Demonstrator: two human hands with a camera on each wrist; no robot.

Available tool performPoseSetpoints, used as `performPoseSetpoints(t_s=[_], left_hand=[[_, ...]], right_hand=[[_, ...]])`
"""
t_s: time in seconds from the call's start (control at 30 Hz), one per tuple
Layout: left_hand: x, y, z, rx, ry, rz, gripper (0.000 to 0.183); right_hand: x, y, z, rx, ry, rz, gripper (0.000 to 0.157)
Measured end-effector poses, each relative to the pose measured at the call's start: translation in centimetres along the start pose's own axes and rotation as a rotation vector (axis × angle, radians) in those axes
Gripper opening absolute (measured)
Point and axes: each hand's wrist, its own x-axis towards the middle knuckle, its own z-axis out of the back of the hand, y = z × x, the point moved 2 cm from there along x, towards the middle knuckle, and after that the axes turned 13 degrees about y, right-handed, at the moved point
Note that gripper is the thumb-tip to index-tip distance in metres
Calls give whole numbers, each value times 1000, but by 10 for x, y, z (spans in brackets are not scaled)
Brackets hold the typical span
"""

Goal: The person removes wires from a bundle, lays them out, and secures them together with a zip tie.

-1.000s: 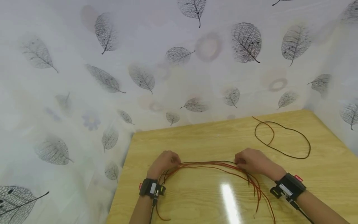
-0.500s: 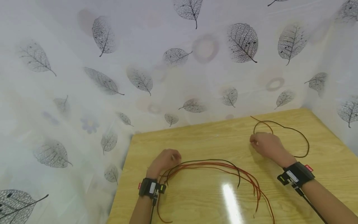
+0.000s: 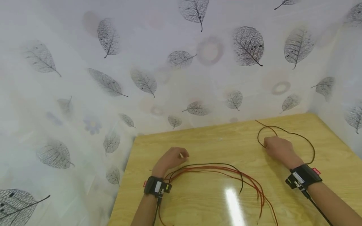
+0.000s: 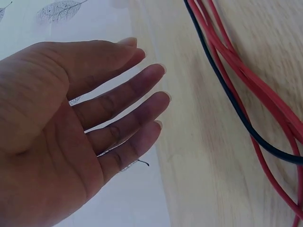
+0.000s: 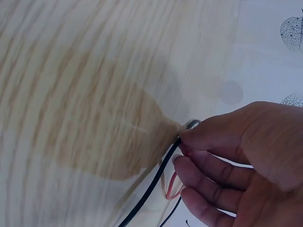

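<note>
My right hand [image 3: 282, 152] is at the back right, over a loop of black wire [image 3: 314, 150] and a short red wire [image 3: 260, 122]. In the right wrist view, its thumb and forefinger pinch the black wire [image 5: 150, 185], while a red wire [image 5: 171, 182] shows close behind the fingers. My left hand [image 3: 171, 159] hovers just left of a bundle of red wires [image 3: 215, 167] and a black wire [image 3: 241, 180] arching over the table. The left wrist view shows that hand [image 4: 80, 113] holding nothing, fingers apart and slightly bent, beside the bundled red wires [image 4: 255, 85].
A pale wood-grain table [image 3: 203, 141] bears all the wires. White sheeting with a leaf print [image 3: 209, 78] closes off its back and sides. A camera with a cable is strapped to each wrist, and the right cable [image 3: 318, 205] trails along the forearm.
My right hand let go of the bundle, moved back and right, and now pinches the looped black wire. My left hand released the bundle's left part and its fingers spread.
</note>
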Motion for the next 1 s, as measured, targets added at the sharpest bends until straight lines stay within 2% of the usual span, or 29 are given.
performPoseSetpoints(t_s=[0.23, 0.33, 0.43, 0.5, 0.57, 0.63, 0.73, 0.83, 1.0], left_hand=[[13, -10, -1, 29, -16, -61, 20], [17, -17, -1, 39, -14, -76, 20], [23, -24, 0, 50, -22, -93, 19], [26, -30, 2, 56, -29, -106, 17], [32, -39, 3, 74, -40, -126, 16], [38, -49, 4, 97, -52, -146, 19], [49, -62, 2, 146, -86, -180, 32], [59, -78, -1, 197, -129, -232, 48], [69, -103, -11, 245, -185, -339, 55]], right_hand=[[4, 23, 1, -65, -90, 29, 46], [5, 36, 7, -115, -169, 50, 46], [6, 49, 15, -129, -274, 94, 35], [7, 57, 21, -115, -325, 116, 22], [6, 64, 25, -87, -343, 132, 8], [5, 72, 30, -60, -339, 145, 3], [3, 88, 35, -37, -344, 180, 5], [0, 104, 38, -61, -373, 239, 7], [-2, 125, 39, -104, -390, 291, 10]])
